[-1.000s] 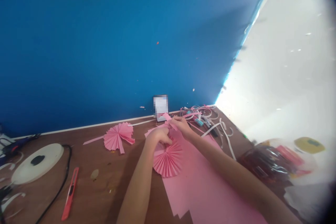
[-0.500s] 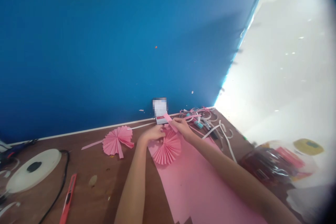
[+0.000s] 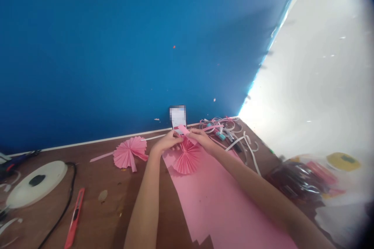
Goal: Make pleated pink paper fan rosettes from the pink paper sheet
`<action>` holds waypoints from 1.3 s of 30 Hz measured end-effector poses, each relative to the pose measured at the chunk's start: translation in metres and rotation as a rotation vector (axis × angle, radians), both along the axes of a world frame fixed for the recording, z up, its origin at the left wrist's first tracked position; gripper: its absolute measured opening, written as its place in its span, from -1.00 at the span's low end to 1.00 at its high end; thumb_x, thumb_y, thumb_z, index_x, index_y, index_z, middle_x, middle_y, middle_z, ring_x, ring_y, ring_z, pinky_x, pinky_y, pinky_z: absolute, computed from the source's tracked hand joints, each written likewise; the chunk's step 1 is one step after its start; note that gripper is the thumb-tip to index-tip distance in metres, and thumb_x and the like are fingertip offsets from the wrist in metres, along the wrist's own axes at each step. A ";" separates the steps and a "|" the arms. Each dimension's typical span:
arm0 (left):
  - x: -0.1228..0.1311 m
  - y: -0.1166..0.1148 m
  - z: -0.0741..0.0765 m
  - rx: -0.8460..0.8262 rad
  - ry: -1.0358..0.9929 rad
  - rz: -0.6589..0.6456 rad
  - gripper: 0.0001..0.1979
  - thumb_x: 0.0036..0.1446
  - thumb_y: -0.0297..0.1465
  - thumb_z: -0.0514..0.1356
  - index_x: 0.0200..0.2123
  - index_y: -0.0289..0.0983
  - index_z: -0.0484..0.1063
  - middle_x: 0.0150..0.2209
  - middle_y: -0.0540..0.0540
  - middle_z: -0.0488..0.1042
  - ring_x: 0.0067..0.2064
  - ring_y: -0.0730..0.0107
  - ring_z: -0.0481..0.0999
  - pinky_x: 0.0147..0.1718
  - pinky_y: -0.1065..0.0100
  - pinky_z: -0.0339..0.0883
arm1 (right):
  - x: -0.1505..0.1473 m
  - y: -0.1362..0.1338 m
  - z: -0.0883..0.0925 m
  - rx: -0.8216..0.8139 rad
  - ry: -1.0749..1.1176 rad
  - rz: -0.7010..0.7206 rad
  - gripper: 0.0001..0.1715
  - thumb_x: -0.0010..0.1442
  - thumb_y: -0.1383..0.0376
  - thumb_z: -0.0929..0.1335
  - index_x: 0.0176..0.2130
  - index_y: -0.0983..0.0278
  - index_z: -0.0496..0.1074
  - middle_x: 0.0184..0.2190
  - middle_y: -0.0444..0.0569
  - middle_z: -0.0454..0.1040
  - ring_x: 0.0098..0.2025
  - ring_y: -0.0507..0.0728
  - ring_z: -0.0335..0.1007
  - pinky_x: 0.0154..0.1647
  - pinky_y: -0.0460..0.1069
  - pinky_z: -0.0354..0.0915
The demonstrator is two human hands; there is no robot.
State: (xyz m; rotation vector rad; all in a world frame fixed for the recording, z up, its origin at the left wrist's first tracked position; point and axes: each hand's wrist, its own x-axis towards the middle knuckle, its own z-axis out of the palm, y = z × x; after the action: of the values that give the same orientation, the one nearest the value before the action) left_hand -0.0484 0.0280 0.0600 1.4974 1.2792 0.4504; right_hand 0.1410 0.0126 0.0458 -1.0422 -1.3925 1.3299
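A blue wall (image 3: 117, 46) is seen behind a brown table (image 3: 117, 210), across which a pink sheet (image 3: 222, 210) is spread, its near edge cut off by the frame. At the right a clear bag (image 3: 304, 179) is washed out by glare, and its contents cannot be read. A white disc (image 3: 35, 183) with a black cable is left at the far left, well apart from the work. A pleated fan (image 3: 187, 157) is held over the sheet's far end. A second fan (image 3: 128, 153) lies just beside it on bare wood, seemingly set aside. The left hand (image 3: 167, 142) is closed in a pinch on the held fan's gathered tip, apparently so the pleats stay bunched. The right hand (image 3: 201, 140) is closed on a strip (image 3: 183, 129) at the same tip. Which fingers grip is hidden. Offcuts (image 3: 233, 130) are piled behind, and a cutter (image 3: 74, 218) lies near the left.
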 end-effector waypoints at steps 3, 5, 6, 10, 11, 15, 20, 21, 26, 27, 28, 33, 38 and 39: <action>-0.001 0.002 -0.003 -0.002 -0.054 0.088 -0.56 -0.02 -0.07 0.22 -0.21 -0.24 0.21 -0.34 -0.07 0.47 -0.43 0.48 0.48 -0.61 0.54 0.09 | 0.002 -0.003 0.008 -0.073 0.046 0.015 -0.66 -0.07 0.11 0.41 -0.58 0.29 0.27 -0.57 -0.20 0.24 -0.46 -0.01 0.12 -0.40 -0.08 0.04; -0.002 0.003 -0.004 -0.010 -0.090 0.108 -0.54 -0.03 -0.07 0.23 -0.20 -0.24 0.22 -0.32 -0.06 0.46 -0.43 0.49 0.48 -0.61 0.54 0.08 | 0.003 -0.004 0.010 -0.111 0.068 0.044 -0.67 -0.09 0.13 0.43 -0.58 0.29 0.29 -0.59 -0.21 0.23 -0.48 -0.02 0.11 -0.41 -0.08 0.02; -0.002 0.002 -0.003 -0.012 -0.105 0.106 -0.52 -0.04 -0.07 0.24 -0.17 -0.25 0.22 -0.32 -0.07 0.46 -0.43 0.49 0.48 -0.61 0.54 0.08 | 0.004 -0.004 0.011 -0.118 0.073 0.059 -0.67 -0.10 0.13 0.43 -0.58 0.29 0.30 -0.60 -0.22 0.23 -0.49 -0.02 0.11 -0.41 -0.07 0.01; -0.004 -0.001 0.002 0.017 -0.179 0.019 -0.43 -0.05 -0.09 0.27 -0.03 -0.24 0.25 -0.31 -0.07 0.46 -0.38 0.46 0.49 -0.56 0.52 0.12 | 0.005 -0.002 0.006 -0.123 0.107 0.069 -0.68 -0.07 0.15 0.44 -0.58 0.30 0.31 -0.60 -0.22 0.25 -0.50 -0.03 0.11 -0.40 -0.07 0.00; -0.004 -0.002 0.004 0.026 -0.192 -0.005 -0.42 -0.04 -0.09 0.27 0.00 -0.23 0.26 -0.30 -0.07 0.46 -0.37 0.46 0.49 -0.56 0.52 0.13 | 0.006 -0.001 0.004 -0.128 0.123 0.064 -0.68 -0.07 0.15 0.44 -0.58 0.30 0.31 -0.60 -0.23 0.25 -0.50 -0.03 0.11 -0.41 -0.07 -0.01; -0.007 -0.005 0.009 0.064 -0.186 -0.081 -0.37 -0.03 -0.09 0.26 0.10 -0.20 0.27 -0.29 -0.08 0.46 -0.40 0.49 0.43 -0.53 0.50 0.16 | 0.008 0.002 0.000 -0.175 0.225 0.068 -0.69 -0.09 0.17 0.47 -0.56 0.29 0.32 -0.59 -0.22 0.28 -0.51 -0.03 0.14 -0.42 -0.07 0.02; -0.013 -0.006 0.011 0.130 -0.242 -0.125 -0.37 -0.05 -0.15 0.30 0.10 -0.20 0.30 -0.14 -0.15 0.46 -0.29 0.44 0.41 -0.41 0.45 0.24 | 0.008 0.004 -0.003 -0.264 0.362 0.106 -0.74 -0.12 0.23 0.49 -0.53 0.28 0.35 -0.55 -0.19 0.37 -0.47 0.01 0.26 -0.38 -0.07 0.13; -0.014 -0.006 0.010 0.139 -0.257 -0.116 -0.36 -0.06 -0.17 0.31 0.10 -0.20 0.31 -0.10 -0.16 0.46 -0.25 0.41 0.42 -0.38 0.44 0.25 | 0.008 0.004 -0.004 -0.281 0.384 0.110 -0.75 -0.12 0.24 0.49 -0.51 0.28 0.36 -0.53 -0.18 0.39 -0.45 0.02 0.29 -0.36 -0.06 0.15; -0.009 -0.004 0.008 0.190 -0.321 -0.065 -0.39 -0.06 -0.19 0.31 0.08 -0.24 0.35 -0.23 -0.13 0.48 -0.28 0.41 0.42 -0.35 0.42 0.26 | 0.007 0.007 -0.008 -0.303 0.420 0.149 -0.81 -0.09 0.26 0.48 -0.45 0.28 0.42 -0.48 -0.14 0.45 -0.41 0.04 0.34 -0.32 -0.06 0.20; -0.008 -0.004 0.007 0.200 -0.326 -0.066 -0.42 -0.05 -0.18 0.30 0.06 -0.25 0.37 -0.24 -0.13 0.48 -0.30 0.42 0.41 -0.35 0.43 0.25 | 0.007 0.007 -0.009 -0.290 0.411 0.167 -0.81 -0.07 0.26 0.48 -0.44 0.28 0.44 -0.47 -0.14 0.45 -0.41 0.03 0.34 -0.33 -0.07 0.20; -0.006 -0.004 0.008 0.205 -0.332 -0.072 -0.44 -0.05 -0.17 0.30 0.03 -0.25 0.39 -0.24 -0.12 0.47 -0.31 0.43 0.41 -0.36 0.44 0.24 | 0.008 0.007 -0.009 -0.277 0.400 0.184 -0.82 -0.06 0.26 0.47 -0.43 0.29 0.45 -0.47 -0.14 0.46 -0.42 0.02 0.33 -0.34 -0.08 0.19; 0.000 -0.002 0.005 0.157 -0.452 -0.047 -0.51 0.00 -0.13 0.25 -0.03 -0.26 0.42 -0.21 -0.13 0.46 -0.32 0.47 0.41 -0.37 0.46 0.24 | 0.009 0.007 -0.010 -0.270 0.352 0.222 -0.78 -0.03 0.22 0.46 -0.33 0.27 0.50 -0.39 -0.08 0.53 -0.33 0.08 0.40 -0.23 -0.03 0.25; 0.004 0.001 0.001 0.123 -0.534 0.022 -0.57 0.05 -0.11 0.21 -0.09 -0.27 0.43 -0.36 -0.04 0.42 -0.44 0.55 0.34 -0.44 0.48 0.18 | 0.007 0.007 -0.010 -0.291 0.342 0.243 -0.70 -0.02 0.19 0.45 -0.26 0.28 0.51 -0.25 0.00 0.56 -0.21 0.15 0.45 -0.08 0.05 0.26; 0.005 0.000 0.001 0.121 -0.532 0.024 -0.58 0.05 -0.11 0.21 -0.12 -0.28 0.43 -0.39 -0.03 0.40 -0.45 0.56 0.33 -0.45 0.49 0.17 | 0.007 0.006 -0.009 -0.297 0.351 0.242 -0.69 -0.02 0.20 0.45 -0.24 0.28 0.51 -0.25 0.00 0.56 -0.20 0.16 0.46 -0.07 0.05 0.26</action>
State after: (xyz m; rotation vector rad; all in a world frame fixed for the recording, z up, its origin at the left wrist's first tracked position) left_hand -0.0433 0.0282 0.0614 1.3374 0.8597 0.8882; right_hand 0.1480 0.0189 0.0365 -0.7914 -1.1010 1.8415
